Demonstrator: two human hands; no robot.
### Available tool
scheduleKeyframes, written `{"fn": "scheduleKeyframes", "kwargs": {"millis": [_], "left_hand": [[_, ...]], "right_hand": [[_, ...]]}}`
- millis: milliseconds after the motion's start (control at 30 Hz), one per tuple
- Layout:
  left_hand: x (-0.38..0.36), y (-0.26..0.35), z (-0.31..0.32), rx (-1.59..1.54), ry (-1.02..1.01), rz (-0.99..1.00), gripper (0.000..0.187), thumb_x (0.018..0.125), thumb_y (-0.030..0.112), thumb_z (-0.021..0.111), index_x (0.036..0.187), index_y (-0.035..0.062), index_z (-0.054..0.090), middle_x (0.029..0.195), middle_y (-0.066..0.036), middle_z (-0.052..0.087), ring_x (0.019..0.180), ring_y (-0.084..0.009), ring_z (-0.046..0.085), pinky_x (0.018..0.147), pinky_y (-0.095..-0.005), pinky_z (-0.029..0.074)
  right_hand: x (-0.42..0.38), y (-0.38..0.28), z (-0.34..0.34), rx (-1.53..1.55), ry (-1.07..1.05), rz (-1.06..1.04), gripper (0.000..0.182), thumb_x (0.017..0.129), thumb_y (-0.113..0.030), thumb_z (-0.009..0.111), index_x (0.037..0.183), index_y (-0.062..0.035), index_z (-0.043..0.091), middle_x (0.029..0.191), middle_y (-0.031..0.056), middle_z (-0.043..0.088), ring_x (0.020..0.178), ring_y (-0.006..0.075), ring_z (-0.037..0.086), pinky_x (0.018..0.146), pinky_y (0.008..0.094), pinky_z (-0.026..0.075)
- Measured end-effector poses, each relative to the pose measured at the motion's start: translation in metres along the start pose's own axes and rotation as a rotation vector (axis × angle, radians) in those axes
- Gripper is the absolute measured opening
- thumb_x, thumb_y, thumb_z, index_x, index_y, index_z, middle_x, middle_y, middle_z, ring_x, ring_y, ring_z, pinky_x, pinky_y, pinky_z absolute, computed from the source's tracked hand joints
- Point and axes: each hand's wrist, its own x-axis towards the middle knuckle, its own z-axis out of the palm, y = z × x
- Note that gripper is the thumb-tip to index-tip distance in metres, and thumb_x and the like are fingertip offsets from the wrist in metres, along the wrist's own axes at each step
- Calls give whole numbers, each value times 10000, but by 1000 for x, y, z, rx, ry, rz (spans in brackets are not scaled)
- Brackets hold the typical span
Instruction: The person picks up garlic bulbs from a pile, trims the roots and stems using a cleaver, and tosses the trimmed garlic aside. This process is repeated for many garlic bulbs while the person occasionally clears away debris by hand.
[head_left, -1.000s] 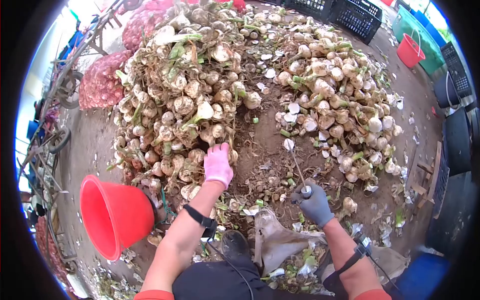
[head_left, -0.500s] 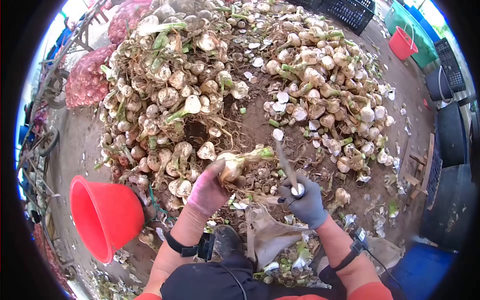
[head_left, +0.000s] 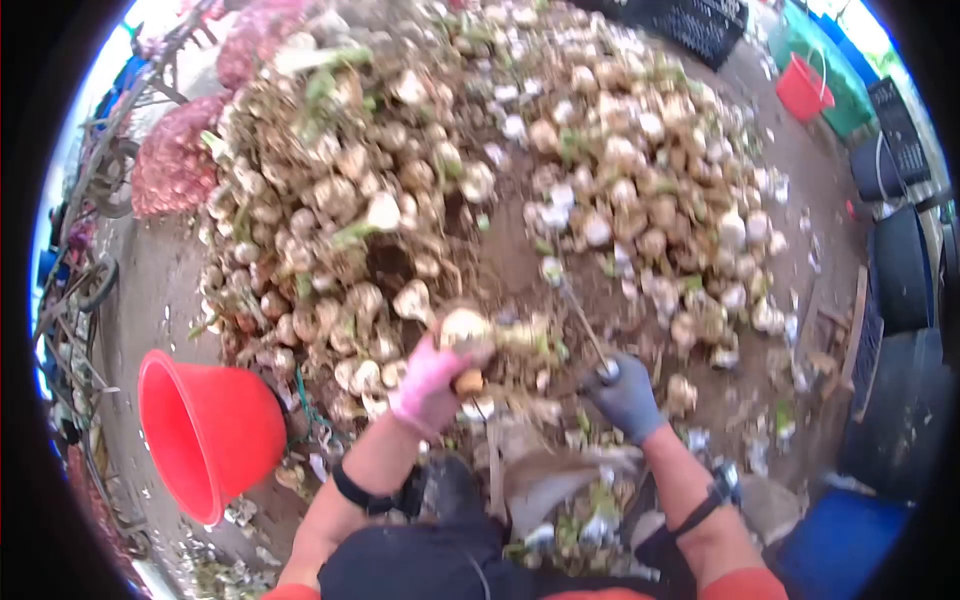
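My left hand (head_left: 430, 385), in a pink glove, is closed around a garlic bulb (head_left: 466, 328) just above the littered ground. Its leafy stalk (head_left: 525, 335) points right, toward the knife. In a grey glove, my right hand (head_left: 625, 395) grips a knife (head_left: 583, 320) by its handle, the narrow blade slanting up and away to the left. Blade and stalk appear apart. Beyond my left hand rises a heap of garlic with stalks (head_left: 335, 195); past the knife lies a second heap of garlic (head_left: 660, 215), mostly short-stemmed. Motion blur softens the details.
A red bucket (head_left: 215, 435) lies tilted at the left. Red net sacks (head_left: 178, 155) stand behind it. Dark tubs (head_left: 905, 270), a blue container (head_left: 845, 545) and wood pieces (head_left: 840, 335) line the right side. Trimmings and cloth (head_left: 550, 465) lie between my legs.
My left hand has turned and shifted slightly right, with the garlic bulb now showing above the fingers. My right hand has tilted the knife, whose blade looks thinner and points farther down-range.
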Motion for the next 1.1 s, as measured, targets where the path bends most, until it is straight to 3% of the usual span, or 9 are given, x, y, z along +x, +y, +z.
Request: {"fn": "scheduleKeyframes", "kwargs": {"millis": [67,133,267,400,533,567,833,900,1100], "left_hand": [[4,10,6,221,-57,49,739,750,70,726,1399,68,373,1043,-33,585,945,-124,580,825,-262,502],[15,7,-1,406,-107,260,782,716,65,769,1394,63,380,1097,-31,569,956,-117,570,854,-265,494],[24,5,1,610,-32,364,859,640,20,817,1382,52,385,1157,-53,580,1032,-130,568,886,-270,488],[15,17,21,648,-30,191,829,609,57,857,1320,12,433,1098,-58,616,923,-130,612,824,-273,519],[20,7,20,1213,-77,491,824,633,157,875,1279,-3,390,1053,-98,594,964,-170,598,842,-319,513],[19,5,19,890,-223,432,812,661,192,873,1274,20,368,1036,-89,590,974,-167,588,871,-318,490],[26,-18,8,793,-268,394,743,713,220,848,1250,56,361,1013,-64,595,919,-141,590,838,-310,494],[16,-21,20,339,-206,91,749,710,256,851,1242,53,364,994,-70,607,894,-156,605,825,-314,496],[31,-57,-14,611,-226,214,655,761,368,750,1215,37,414,972,-91,628,897,-201,624,839,-338,493]], "right_hand": [[6,-13,6,39,-11,31,235,792,-231,695,940,-54,651,780,191,664,734,353,663,640,416,512],[-2,-28,6,-76,-142,107,147,801,-143,711,882,-43,639,739,121,663,686,205,651,641,343,498],[-4,-18,2,-155,-181,89,259,784,-269,714,948,-82,644,777,182,660,774,388,642,674,436,504],[1,-50,-13,-50,-83,73,251,753,-211,715,963,-94,642,776,176,653,764,385,640,670,435,506],[-3,-93,-24,-142,-115,-198,291,699,-149,695,979,-112,624,769,158,640,738,372,640,633,429,506],[-3,-100,-26,-205,-163,-253,296,690,-150,693,972,-112,613,764,149,636,731,369,638,620,431,500],[-8,-92,-14,-285,-220,-397,222,707,-134,659,905,-97,566,748,122,612,701,350,630,577,434,483],[-7,-86,-10,-283,-222,-409,205,724,-150,661,898,-98,566,743,123,609,697,349,629,575,434,483],[5,-73,0,-266,-164,-423,217,741,-218,702,860,-78,587,766,149,616,726,369,625,600,432,482]]}}
